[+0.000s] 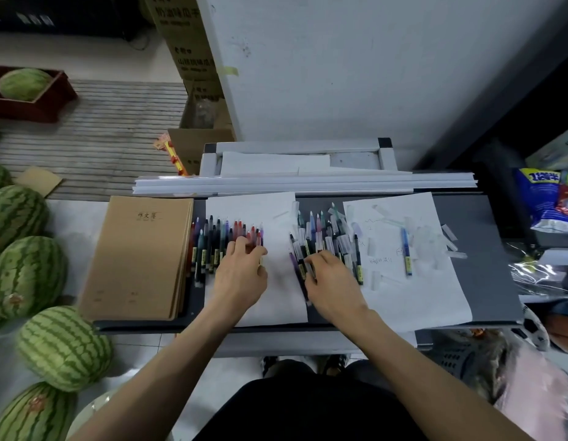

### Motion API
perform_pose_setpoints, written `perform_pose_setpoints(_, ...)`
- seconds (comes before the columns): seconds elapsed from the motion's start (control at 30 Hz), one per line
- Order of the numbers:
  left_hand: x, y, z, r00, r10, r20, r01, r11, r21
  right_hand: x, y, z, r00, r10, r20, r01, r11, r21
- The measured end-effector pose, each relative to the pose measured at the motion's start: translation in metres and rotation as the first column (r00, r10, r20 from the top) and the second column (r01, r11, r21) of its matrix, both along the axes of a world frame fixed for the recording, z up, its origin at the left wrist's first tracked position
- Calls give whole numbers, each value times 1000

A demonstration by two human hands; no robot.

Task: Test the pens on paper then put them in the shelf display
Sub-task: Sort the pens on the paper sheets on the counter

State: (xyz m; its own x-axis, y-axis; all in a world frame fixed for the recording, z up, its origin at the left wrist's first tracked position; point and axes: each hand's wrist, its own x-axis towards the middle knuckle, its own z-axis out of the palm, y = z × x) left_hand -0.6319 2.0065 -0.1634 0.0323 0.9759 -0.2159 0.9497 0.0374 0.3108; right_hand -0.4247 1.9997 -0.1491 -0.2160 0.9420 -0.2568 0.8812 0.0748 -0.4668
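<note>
Two lots of thin plastic pens (319, 232) are laid on a flat grey tabletop (486, 249). A neat row (212, 243) of them, red, blue and dark, is set side by side on the left edge of a smooth white sheet (276, 214). A messy pile (336, 240) is heaped between that sheet and a second sheet (413, 300), on which small scribbles are seen. One blue pen (406, 253) is laid alone on the second sheet, with clear plastic caps (448, 232) scattered around it.

The left grip (244, 268) is set on the right end of the row, with its fingers bent down onto the pens. The right grip (330, 275) is set on the near left part of the pile, and its fingers are bent too. Whether a pen is pinched by either grip cannot be told.

A stack of flat brown card notebooks (139, 256) is placed just left of the row. Round, striped green watermelons (63, 345) are lined up on the floor to the left. Long white strips (308, 183) are stacked along the far edge of the tabletop.
</note>
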Motion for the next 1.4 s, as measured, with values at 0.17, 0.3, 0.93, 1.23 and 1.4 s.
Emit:
perform_pose_setpoints(0.17, 1, -1, 3, 1000, -31, -5, 31, 999, -40, 4, 1, 3, 999, -40, 14, 40, 999, 25)
perform_pose_setpoints(0.3, 8, 3, 8, 998, -58, 26, 59, 998, -38, 11, 5, 6, 997, -67, 26, 66, 997, 35)
perform_pose_setpoints(0.93, 61, 40, 0, 960, -24, 280, 47, 996, -72, 14, 61, 6, 988, -12, 152, 19, 999, -47)
perform_pose_setpoints(1.23, 46, 41, 16, -73, 675, 734, -323, 680, -658, 18, 67, 0, 991, -136, 9, 136, 990, -48)
perform_pose_setpoints(1.4, 40, 51, 19, -337, 752, 567, -188, 536, -823, 21, 65, -3, 937, -311, -162, 298, 949, -100)
